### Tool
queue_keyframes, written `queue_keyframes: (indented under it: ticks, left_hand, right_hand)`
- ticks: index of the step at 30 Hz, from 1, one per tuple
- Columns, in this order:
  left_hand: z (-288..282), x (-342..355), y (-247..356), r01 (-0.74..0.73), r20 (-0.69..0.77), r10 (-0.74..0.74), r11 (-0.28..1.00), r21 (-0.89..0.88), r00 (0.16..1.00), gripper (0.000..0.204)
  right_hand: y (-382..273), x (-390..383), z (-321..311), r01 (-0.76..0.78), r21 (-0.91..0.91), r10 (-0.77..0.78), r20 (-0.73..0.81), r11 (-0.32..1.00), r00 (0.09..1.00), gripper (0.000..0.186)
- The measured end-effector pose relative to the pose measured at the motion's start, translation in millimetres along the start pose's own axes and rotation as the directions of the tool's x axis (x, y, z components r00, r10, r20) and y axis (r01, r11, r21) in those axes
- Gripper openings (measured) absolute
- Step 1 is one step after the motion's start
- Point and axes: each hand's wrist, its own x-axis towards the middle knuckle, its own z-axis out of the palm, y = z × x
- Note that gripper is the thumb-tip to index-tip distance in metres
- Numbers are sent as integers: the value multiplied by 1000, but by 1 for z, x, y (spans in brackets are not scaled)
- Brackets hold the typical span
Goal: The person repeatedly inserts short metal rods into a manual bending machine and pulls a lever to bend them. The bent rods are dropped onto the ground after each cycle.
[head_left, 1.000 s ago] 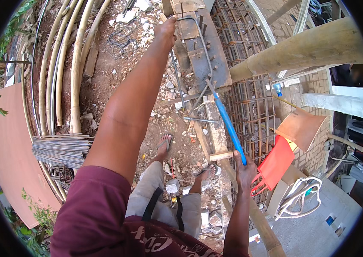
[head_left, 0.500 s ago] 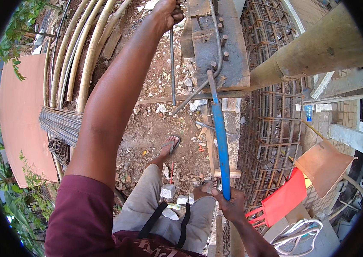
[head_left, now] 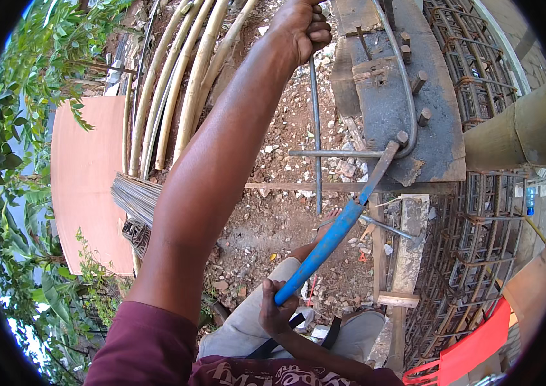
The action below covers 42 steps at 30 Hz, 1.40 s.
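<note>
Gripping the blue handle point(head_left: 324, 251) is your right hand point(head_left: 277, 314); your left hand point(head_left: 302, 32) (holding what, I cannot tell) curls near the board point(head_left: 385, 100).

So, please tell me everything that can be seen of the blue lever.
The blue lever is long: a scuffed, rounded blue handle, then a narrower end of bare metal. It slants up and rightward from the right hand, which grips its lower end, to the dark board, where its tip overlaps the bent rod beside a peg.
</note>
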Motion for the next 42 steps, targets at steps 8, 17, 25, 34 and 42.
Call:
queue_keyframes:
  ticks: [8, 17, 25, 34, 42]
  left_hand:
    - [25, -31, 16, 143, -155, -137, 989, 28, 978, 26]
    - [24, -29, 16, 150, -131, -148, 989, 0, 980, 38]
    - [15, -20, 5, 92, -97, -95, 995, -38, 991, 41]
    - [21, -25, 14, 184, -116, -181, 983, 15, 977, 33]
    - [35, -118, 114, 239, 186, -200, 945, -221, 962, 32]
  right_hand:
    - [-55, -60, -60, 0, -481, -45, -81, 876, 996, 51]
    - [-37, -50, 21, -90, -243, 52, -157, 966, 986, 49]
    - [1, -24, 59, -61, -62, 43, -266, 996, 963, 51]
    - [-25, -50, 11, -46, -233, 5, -171, 971, 985, 49]
    - [-162, -125, -83, 86, -881, -388, -116, 465, 914, 38]
